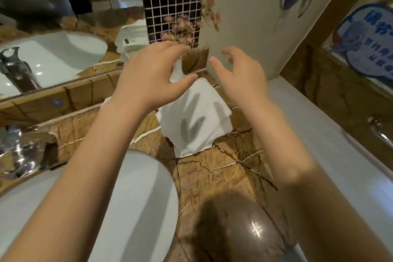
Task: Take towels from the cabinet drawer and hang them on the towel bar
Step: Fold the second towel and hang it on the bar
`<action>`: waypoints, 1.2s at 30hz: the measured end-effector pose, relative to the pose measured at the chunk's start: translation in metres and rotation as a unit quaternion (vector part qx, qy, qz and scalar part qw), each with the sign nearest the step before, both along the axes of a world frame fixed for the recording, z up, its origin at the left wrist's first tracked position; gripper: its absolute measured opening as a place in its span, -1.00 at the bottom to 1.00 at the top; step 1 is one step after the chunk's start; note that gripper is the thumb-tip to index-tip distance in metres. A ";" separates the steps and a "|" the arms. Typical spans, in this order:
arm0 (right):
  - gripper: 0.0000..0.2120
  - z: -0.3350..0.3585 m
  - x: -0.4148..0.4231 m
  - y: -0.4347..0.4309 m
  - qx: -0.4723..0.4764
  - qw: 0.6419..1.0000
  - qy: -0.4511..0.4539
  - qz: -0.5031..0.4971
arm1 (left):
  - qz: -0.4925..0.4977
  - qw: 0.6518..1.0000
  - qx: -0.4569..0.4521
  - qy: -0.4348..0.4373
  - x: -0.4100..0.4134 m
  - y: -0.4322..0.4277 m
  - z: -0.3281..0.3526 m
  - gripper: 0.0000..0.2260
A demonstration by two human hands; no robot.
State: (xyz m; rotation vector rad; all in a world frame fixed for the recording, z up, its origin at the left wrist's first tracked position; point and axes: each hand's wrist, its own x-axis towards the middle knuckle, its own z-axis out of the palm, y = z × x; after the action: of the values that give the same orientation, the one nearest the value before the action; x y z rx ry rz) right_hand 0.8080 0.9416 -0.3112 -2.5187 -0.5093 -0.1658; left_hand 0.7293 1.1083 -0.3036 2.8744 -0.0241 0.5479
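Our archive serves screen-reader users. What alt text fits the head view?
Two open bare hands, left hand and right hand, hover over a folded white towel on a brown marble counter, holding nothing. A white sink lies to the left, a flower vase behind the towel.

The left hand [148, 76] covers most of the white vase [177, 72] at the back edge of the countertop [223, 176], and also the far end of the folded white towel [195, 119], so whether towel and vase touch cannot be told. The sink [136, 208] is crossed by that arm and cut off by the lower edge, and the chrome faucet [19, 151] at the left edge is a blurred glare. At the right edge the blue sign [365, 40] is cut off and its writing is unreadable, and the shiny metal piece [380, 134] below it is too blurred to name.
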 end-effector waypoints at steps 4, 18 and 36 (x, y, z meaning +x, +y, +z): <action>-0.49 -0.043 0.008 0.006 0.000 1.000 -0.003 0.008 | 0.011 1.000 -0.001 0.024 0.008 0.006 -0.043 -0.43; -0.49 -0.141 0.024 0.006 -0.057 0.995 0.047 0.063 | 0.007 0.988 -0.047 0.148 0.021 -0.019 -0.155 -0.19; -0.44 -0.123 0.036 0.006 0.015 0.953 0.288 -0.094 | 0.035 0.984 -0.062 0.166 0.004 -0.040 -0.179 -0.02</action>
State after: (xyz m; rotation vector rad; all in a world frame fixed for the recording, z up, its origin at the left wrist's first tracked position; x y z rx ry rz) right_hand 0.8441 0.9480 -0.4340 -2.4233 -0.0290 0.4784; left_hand 0.7329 1.0683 -0.4830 2.8131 0.1594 0.0732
